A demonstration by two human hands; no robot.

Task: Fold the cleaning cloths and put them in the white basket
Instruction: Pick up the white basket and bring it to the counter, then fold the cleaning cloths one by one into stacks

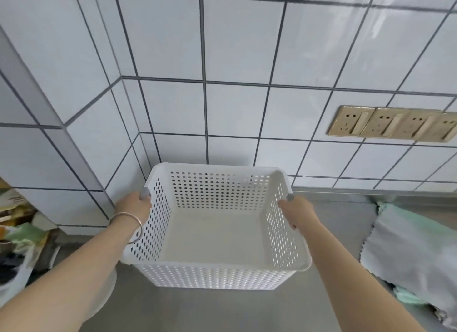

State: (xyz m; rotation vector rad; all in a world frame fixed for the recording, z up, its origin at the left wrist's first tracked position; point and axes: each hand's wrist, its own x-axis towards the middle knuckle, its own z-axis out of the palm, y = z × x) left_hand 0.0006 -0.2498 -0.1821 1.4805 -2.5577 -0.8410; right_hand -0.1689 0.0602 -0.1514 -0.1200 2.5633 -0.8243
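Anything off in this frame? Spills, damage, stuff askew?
Nothing damaged or spilled. The white basket is empty, held by left hand and right hand. The cloths lie in an unfolded heap on the counter, right.

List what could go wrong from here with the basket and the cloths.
1. The white basket is gripped only at its side rims by the left hand and the right hand; a slipping thumb could tilt or drop it onto the counter.
2. The cleaning cloths lie unfolded in a heap to the right; setting the basket down too far that way could trap an edge.
3. The basket sits close to the tiled wall and might knock it.
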